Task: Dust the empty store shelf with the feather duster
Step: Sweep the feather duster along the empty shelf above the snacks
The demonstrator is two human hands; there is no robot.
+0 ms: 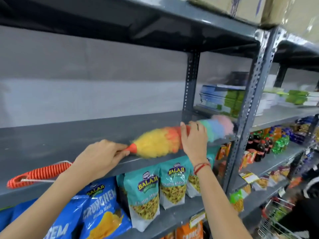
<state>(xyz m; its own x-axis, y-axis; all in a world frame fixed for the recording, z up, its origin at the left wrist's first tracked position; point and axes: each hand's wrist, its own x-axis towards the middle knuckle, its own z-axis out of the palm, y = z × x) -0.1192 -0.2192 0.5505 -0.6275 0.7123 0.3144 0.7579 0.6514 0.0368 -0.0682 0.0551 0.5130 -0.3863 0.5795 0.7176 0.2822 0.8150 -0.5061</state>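
A rainbow feather duster [155, 144] lies along the front of the bare grey metal shelf [69, 135], its fluffy head running from yellow through orange to green, blue and pink at the right. Its orange ribbed handle [39, 173] sticks out left past my wrist. My left hand [100, 157] grips the handle just behind the orange cone. My right hand [193, 137] is wrapped over the middle of the fluffy head, hiding part of it.
The shelf below holds teal Balaji snack bags [146, 192] and blue chip bags [101, 209]. A perforated grey upright post [250, 104] stands just right of the duster tip. The neighbouring bay has stacked booklets [222, 99] and drink bottles [264, 144]. A wire basket [279, 219] sits low right.
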